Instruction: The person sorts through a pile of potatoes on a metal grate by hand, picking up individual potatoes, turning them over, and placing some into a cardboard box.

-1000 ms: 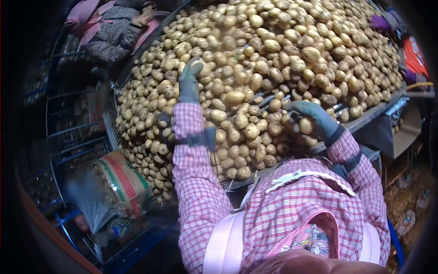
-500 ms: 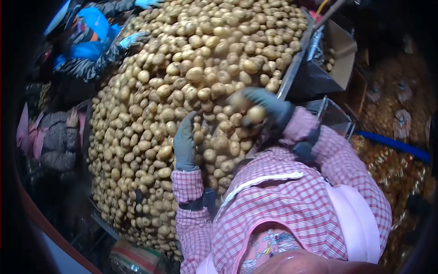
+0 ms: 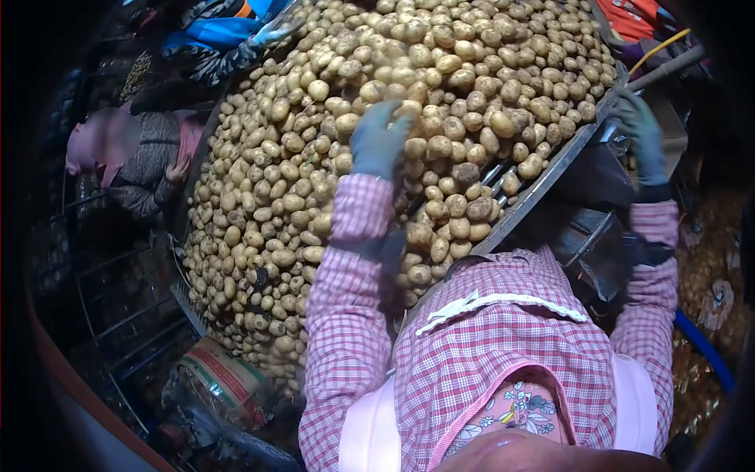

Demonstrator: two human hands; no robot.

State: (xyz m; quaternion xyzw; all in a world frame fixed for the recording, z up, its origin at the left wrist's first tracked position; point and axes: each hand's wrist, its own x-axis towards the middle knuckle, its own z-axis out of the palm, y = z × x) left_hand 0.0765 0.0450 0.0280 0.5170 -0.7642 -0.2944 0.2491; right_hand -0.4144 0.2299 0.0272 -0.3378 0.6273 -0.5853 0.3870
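Observation:
A big heap of yellow-brown potatoes (image 3: 409,79) covers a sorting table with a metal rim (image 3: 543,187) and bare roller bars (image 3: 495,175) near me. My left hand (image 3: 377,141), in a grey-blue glove, lies stretched out on the potatoes in the middle of the heap with its fingers spread over them. My right hand (image 3: 641,134), also gloved, is raised past the table's right rim, above a dark metal chute (image 3: 598,244). Whether it holds a potato is not visible. Both arms wear pink checked sleeves.
Across the table on the left a person in a grey sweater (image 3: 145,165) leans at the edge, and a person in a blue jacket (image 3: 216,35) reaches in with a gloved hand. A printed sack (image 3: 224,377) lies at lower left beside metal racks. A blue pipe (image 3: 708,354) runs at right.
My left hand has slid farther out onto the heap. My right hand, which held a potato over the table's edge, has swung out to the right past the rim. The view has turned.

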